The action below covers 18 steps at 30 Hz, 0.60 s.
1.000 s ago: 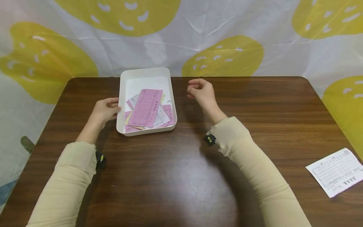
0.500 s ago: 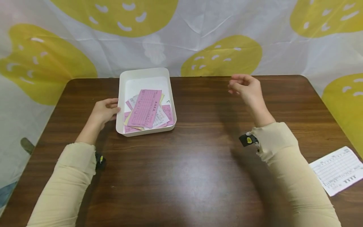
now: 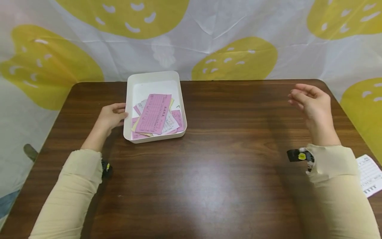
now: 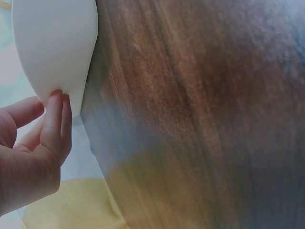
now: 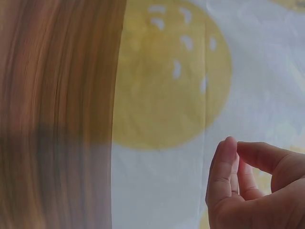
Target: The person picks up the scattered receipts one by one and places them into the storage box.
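A white tray (image 3: 129, 83) lies on the table at left of centre in the head view. Several slips overlap inside it, with a pink printed slip (image 3: 153, 114) on top and white and yellow ones partly covered beneath. My left hand (image 3: 110, 117) holds the tray's left side, thumb by the rim and fingertips against the outer wall. The left wrist view shows that hand (image 4: 40, 138) pinching the tray's wall (image 4: 57, 43). My right hand (image 3: 314, 104) is raised over the table's right side, loosely bent and holding nothing. Thumb and fingertips come together on that hand (image 5: 252, 186).
A white printed sheet (image 3: 370, 176) lies near the table's right edge, partly hidden by the right sleeve (image 3: 337, 172). Behind the brown wooden table (image 3: 209, 166) hangs a white cloth with yellow shapes (image 3: 235, 59).
My right hand has swept to the right, from beside the tray to the table's far right, and its sleeve now covers part of the sheet. The left hand and tray have stayed put.
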Available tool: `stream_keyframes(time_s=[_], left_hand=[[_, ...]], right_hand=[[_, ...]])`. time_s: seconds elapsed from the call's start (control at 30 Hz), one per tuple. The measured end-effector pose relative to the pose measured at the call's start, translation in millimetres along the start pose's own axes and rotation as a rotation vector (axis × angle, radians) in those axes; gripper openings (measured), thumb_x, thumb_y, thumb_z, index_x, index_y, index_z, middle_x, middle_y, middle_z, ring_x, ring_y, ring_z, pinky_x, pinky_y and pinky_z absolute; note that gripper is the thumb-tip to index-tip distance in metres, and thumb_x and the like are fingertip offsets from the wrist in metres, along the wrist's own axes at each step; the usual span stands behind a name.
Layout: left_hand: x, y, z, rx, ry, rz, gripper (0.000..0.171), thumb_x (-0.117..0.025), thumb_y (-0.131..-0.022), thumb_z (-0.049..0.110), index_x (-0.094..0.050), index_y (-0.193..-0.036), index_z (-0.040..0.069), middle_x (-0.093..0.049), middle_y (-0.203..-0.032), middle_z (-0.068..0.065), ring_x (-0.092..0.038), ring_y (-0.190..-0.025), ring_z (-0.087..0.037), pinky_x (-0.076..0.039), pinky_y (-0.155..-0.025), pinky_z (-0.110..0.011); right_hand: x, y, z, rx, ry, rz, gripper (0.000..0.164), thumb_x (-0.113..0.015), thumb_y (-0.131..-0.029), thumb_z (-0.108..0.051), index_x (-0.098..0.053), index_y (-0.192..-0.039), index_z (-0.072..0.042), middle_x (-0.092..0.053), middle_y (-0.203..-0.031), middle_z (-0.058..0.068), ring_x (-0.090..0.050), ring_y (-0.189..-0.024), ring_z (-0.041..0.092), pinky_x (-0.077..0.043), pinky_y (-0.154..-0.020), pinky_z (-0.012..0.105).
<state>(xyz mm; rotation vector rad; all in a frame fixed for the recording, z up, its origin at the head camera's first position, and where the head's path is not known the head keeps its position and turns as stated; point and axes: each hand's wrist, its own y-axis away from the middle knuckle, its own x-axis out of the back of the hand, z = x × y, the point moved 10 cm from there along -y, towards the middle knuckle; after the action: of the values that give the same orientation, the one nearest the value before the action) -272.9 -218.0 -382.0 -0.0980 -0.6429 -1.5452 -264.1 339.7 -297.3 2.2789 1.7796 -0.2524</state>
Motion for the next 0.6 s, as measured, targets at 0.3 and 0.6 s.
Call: stream_keyframes(time_s=[0.3,0.6], left_hand=[[-0.8,0.2,0.2,0.008,-0.002,0.002,0.052,-0.044,-0.099,0.006,-0.028,-0.148,-0.001,-0.042,-0.144,-0.026,-0.052,-0.114,-0.020,-0.054,-0.096,-0.030],[-0.8,0.7,1.0,0.007,0.000,0.004,0.052,-0.044,-0.099,0.005,-0.029,-0.148,-0.001,-0.043,-0.143,-0.026,-0.050,-0.119,-0.024,-0.054,-0.095,-0.029]], right_hand=[[51.6,5.9,-7.3,-0.004,-0.111,0.074,0.016,-0.065,-0.082,0.010,-0.071,-0.086,-0.004,-0.069,-0.070,0.004,-0.068,-0.063,0.014,-0.059,-0.056,0.022],[133.9,-9.3,14.0,-0.021,-0.097,0.158,0.020,-0.066,-0.081,0.012,-0.070,-0.093,-0.004,-0.071,-0.074,0.004,-0.070,-0.065,0.015,-0.061,-0.059,0.023]])
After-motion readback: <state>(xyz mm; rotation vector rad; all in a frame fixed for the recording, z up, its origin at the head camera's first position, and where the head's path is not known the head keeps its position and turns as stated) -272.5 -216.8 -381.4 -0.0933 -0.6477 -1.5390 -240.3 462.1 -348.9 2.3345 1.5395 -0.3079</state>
